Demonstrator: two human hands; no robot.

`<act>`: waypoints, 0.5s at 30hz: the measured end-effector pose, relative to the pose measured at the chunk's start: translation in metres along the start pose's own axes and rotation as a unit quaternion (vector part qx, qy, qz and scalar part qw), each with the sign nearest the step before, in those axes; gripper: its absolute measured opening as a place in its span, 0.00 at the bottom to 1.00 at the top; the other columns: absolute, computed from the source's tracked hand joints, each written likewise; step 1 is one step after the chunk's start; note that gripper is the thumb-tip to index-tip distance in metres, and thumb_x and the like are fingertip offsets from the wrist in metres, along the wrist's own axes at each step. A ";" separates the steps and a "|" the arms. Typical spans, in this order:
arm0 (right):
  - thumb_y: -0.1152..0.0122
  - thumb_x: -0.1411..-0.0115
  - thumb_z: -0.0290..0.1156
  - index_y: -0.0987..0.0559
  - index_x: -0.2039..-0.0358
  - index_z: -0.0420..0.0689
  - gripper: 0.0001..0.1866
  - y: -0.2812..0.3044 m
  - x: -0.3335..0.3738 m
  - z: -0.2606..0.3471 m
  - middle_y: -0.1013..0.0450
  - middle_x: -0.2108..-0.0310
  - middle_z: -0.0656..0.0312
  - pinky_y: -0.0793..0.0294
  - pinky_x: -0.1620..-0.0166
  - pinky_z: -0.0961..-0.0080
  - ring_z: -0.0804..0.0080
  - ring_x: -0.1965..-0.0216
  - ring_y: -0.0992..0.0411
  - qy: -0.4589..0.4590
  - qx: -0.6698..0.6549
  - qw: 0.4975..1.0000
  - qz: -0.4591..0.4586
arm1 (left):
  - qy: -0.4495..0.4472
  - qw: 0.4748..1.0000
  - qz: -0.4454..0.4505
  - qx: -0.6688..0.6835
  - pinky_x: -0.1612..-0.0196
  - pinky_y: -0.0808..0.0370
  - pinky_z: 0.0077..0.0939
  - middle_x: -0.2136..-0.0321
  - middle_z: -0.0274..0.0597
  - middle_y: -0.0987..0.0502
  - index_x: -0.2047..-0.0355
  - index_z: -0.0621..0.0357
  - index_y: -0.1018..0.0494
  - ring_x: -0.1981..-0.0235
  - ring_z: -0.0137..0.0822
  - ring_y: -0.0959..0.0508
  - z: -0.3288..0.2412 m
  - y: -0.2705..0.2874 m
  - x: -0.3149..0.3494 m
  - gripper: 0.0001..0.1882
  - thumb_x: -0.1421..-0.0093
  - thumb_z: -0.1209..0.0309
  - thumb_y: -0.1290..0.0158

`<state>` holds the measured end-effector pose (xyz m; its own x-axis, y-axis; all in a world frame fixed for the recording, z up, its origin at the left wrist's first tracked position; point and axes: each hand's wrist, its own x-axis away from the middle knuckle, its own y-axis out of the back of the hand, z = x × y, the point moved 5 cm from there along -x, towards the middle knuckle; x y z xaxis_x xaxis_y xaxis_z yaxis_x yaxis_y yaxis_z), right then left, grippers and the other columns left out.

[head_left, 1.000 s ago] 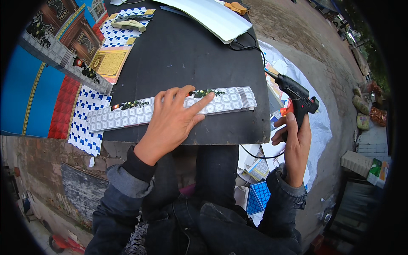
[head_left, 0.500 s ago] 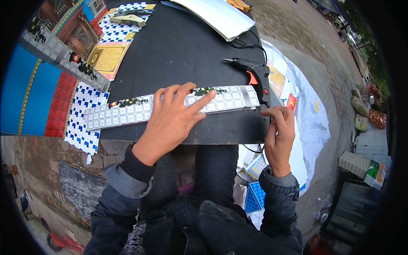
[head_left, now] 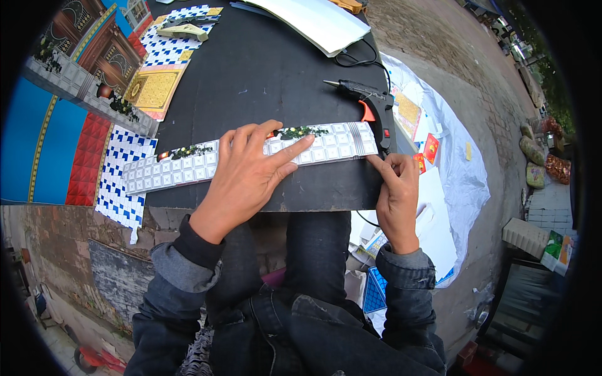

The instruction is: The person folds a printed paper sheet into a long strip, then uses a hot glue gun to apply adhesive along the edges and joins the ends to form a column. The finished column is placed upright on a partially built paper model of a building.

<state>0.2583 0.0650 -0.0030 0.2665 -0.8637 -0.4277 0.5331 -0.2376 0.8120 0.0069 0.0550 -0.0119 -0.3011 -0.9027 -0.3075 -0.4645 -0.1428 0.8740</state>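
Observation:
A long strip of folded card [head_left: 191, 170], printed with grey-white square tiles, green plants and red lamps, lies across the black tabletop near its front edge. My left hand [head_left: 248, 169] rests on its middle, fingers spread and pressing it down. At the strip's right end, my right hand [head_left: 398, 197] has its curled fingers closed at the lower corner; whatever the fingertips cover is hidden. Just beyond that end lies a black glue gun [head_left: 370, 103] with an orange trigger, its nozzle pointing left.
At the left stands a printed card model wall [head_left: 59, 141] in blue and red. A pale-handled cutter [head_left: 185, 31] lies on blue-and-white patterned sheets at the far left. White sheets [head_left: 313, 25] lie at the back, near a black cable. Right of the table, white plastic sheeting [head_left: 467, 188] holds paper scraps.
My right hand has moved left and its fingertips have come to the strip's right corner. My left hand stays spread on the strip. The view has shifted slightly.

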 end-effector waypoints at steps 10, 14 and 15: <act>0.48 0.46 0.08 0.21 0.43 0.39 0.30 -0.007 -0.004 0.015 0.26 0.44 0.51 0.33 0.37 0.60 0.52 0.41 0.29 0.039 0.020 0.999 -0.010 | -0.003 1.000 -0.002 -0.013 0.36 0.41 0.45 0.40 0.44 0.29 0.36 0.31 0.25 0.41 0.47 0.32 0.000 -0.002 0.001 0.26 0.33 0.68 0.43; 0.47 0.45 0.09 0.22 0.40 0.40 0.30 -0.014 -0.002 0.018 0.26 0.40 0.54 0.42 0.29 0.51 0.53 0.33 0.33 0.061 0.061 0.996 0.013 | 0.002 1.000 0.001 -0.010 0.35 0.41 0.45 0.40 0.44 0.29 0.36 0.30 0.25 0.41 0.47 0.32 0.000 -0.003 0.001 0.26 0.33 0.68 0.43; 0.47 0.45 0.09 0.22 0.40 0.40 0.30 -0.014 -0.001 0.018 0.27 0.39 0.55 0.44 0.28 0.50 0.53 0.32 0.34 0.063 0.075 0.995 0.023 | 0.002 1.000 0.002 -0.011 0.35 0.41 0.45 0.40 0.44 0.29 0.36 0.30 0.25 0.41 0.47 0.32 0.000 -0.003 0.001 0.26 0.33 0.68 0.43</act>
<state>0.2359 0.0616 -0.0070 0.3908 -0.8155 -0.4270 0.3946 -0.2706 0.8781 0.0079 0.0547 -0.0150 -0.2990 -0.9052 -0.3019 -0.4448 -0.1477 0.8834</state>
